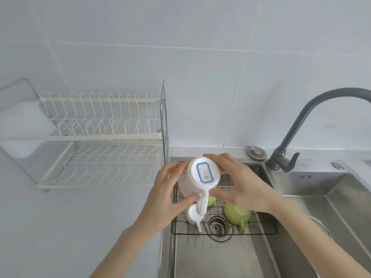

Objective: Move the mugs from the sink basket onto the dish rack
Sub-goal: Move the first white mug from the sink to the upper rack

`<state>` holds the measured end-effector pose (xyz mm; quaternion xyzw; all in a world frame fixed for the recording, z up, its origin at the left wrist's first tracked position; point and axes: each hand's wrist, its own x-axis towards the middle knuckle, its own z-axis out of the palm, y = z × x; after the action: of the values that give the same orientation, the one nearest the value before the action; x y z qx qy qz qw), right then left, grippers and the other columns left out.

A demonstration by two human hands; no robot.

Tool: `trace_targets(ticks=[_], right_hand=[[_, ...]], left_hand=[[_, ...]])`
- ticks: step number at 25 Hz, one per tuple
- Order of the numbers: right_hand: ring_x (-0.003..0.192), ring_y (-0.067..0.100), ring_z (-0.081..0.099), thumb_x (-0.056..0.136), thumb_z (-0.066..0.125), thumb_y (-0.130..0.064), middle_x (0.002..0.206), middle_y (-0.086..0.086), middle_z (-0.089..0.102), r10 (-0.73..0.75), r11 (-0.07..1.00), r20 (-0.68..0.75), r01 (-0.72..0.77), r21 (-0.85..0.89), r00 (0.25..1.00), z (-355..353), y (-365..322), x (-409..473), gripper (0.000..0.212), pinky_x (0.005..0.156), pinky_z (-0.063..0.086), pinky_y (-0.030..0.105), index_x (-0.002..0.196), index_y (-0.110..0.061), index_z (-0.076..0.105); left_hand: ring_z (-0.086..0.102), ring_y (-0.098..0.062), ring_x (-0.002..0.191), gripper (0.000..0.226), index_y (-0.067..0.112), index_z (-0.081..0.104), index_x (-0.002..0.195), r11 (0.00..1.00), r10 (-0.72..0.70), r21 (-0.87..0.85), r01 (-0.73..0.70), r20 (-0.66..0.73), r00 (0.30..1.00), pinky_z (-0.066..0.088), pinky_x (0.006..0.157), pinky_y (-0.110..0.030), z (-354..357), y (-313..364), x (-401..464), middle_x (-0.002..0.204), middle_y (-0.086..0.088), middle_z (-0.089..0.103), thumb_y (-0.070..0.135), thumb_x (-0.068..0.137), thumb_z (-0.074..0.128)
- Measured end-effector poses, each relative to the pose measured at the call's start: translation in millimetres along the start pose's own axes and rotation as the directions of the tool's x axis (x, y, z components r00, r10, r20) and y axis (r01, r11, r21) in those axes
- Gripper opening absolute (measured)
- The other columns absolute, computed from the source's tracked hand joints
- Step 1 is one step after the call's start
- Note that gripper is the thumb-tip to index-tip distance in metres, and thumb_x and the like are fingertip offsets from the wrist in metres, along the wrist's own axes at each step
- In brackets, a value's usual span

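1. The white mug [197, 178] is held above the far left corner of the basket [261, 231], base up and tilted toward the camera, with a blue-edged label on the base; its handle [203, 203] points to 6 o'clock
2. Both hands hold it: the left hand [170, 195] wraps the wall from 8 o'clock, fingers closed on the mug, thumb near the handle root; the right hand [239, 183] closes on the base edge from 3 o'clock, fingers curled over the far rim of the base
3. The relation that matters: the rack [100, 157] lies at about 9 to 10 o'clock from the mug, just beyond the sink's left edge, so the left hand is the nearer one and, by my reading, the one to carry it across
4. The mug's long axis runs away from the camera and down; it is already mouth-down, so little turning seems needed before setting it on the lower tier
5. The rack's upright end frame [164, 121] stands between mug and tiers, at 11 o'clock from the mug; the path probably has to pass in front of it
6. Both wire tiers show bare, with plenty of room
7. Left in the basket: a small white mug [192, 215] under the held handle, a green mug [237, 213] at 4 o'clock, and a green piece [211, 201] mostly hidden
8. Surroundings: steel sink [216, 257] with drain, grey tap [313, 121] at 2 o'clock, pale counter [60, 227], tiled wall
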<state>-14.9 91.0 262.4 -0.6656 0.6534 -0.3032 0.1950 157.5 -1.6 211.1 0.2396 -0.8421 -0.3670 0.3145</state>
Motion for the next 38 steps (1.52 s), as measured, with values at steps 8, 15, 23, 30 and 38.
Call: trace_targets(ticks=[8, 15, 23, 30, 38], right_hand=[[0.099, -0.013, 0.046, 0.074, 0.071, -0.021, 0.114, -0.009, 0.044, -0.142, 0.986, -0.090, 0.133, -0.103, 0.986, -1.1, -81.6, 63.9, 0.068, 0.092, 0.034, -0.003, 0.134, -0.018, 0.040], [0.108, 0.013, 0.051, 0.081, 0.066, -0.015, 0.122, 0.002, 0.049, -0.154, 0.973, -0.131, 0.127, -0.194, 0.979, 8.8, -127.2, 111.3, 0.072, 0.099, 0.037, 0.011, 0.142, -0.020, 0.028], [0.115, 0.023, 0.053, 0.081, 0.067, -0.020, 0.132, 0.005, 0.051, -0.079, 0.929, -0.056, 0.053, -0.366, 0.995, -3.1, -154.0, 186.2, 0.069, 0.102, 0.044, 0.036, 0.139, -0.023, 0.030], [0.109, 0.028, 0.054, 0.079, 0.068, -0.031, 0.122, 0.011, 0.058, 0.126, 0.887, 0.064, -0.084, -0.455, 0.990, -10.3, -132.7, 252.8, 0.065, 0.096, 0.047, 0.043, 0.133, -0.021, 0.032], [0.093, 0.024, 0.046, 0.080, 0.068, -0.028, 0.120, 0.013, 0.055, 0.255, 0.844, 0.175, -0.131, -0.520, 0.951, 13.8, -88.3, 288.2, 0.071, 0.082, 0.044, 0.035, 0.136, -0.018, 0.026]], left_hand=[[0.039, 0.009, 0.118, 0.069, 0.026, 0.039, 0.133, 0.986, 0.166, 0.034, -0.163, -0.105, 0.981, 0.029, 0.098, 0.000, -96.5, -5.0, 22.9, 0.126, 0.022, 0.042, 0.046, 0.070, 0.059], [0.047, 0.009, 0.111, 0.061, 0.043, 0.037, 0.125, 0.984, 0.177, 0.003, -0.180, -0.182, 0.967, 0.037, 0.094, -0.006, -155.1, -14.7, 39.6, 0.116, 0.027, 0.045, 0.046, 0.069, 0.061], [0.051, -0.009, 0.110, 0.062, 0.020, 0.040, 0.130, 0.989, 0.122, 0.103, -0.107, -0.154, 0.980, 0.042, 0.097, -0.029, -202.9, -26.8, 89.4, 0.126, 0.006, 0.050, 0.023, 0.076, 0.071], [0.054, -0.021, 0.116, 0.064, 0.012, 0.040, 0.126, 0.981, -0.051, 0.188, 0.041, 0.045, 0.998, 0.047, 0.095, -0.036, -217.8, -52.1, 153.0, 0.130, -0.007, 0.054, 0.023, 0.074, 0.074], [0.054, -0.016, 0.104, 0.064, 0.010, 0.040, 0.124, 0.966, -0.228, 0.159, 0.203, 0.164, 0.960, 0.041, 0.088, -0.025, -197.4, -92.4, 176.7, 0.128, -0.009, 0.055, 0.024, 0.073, 0.075]])
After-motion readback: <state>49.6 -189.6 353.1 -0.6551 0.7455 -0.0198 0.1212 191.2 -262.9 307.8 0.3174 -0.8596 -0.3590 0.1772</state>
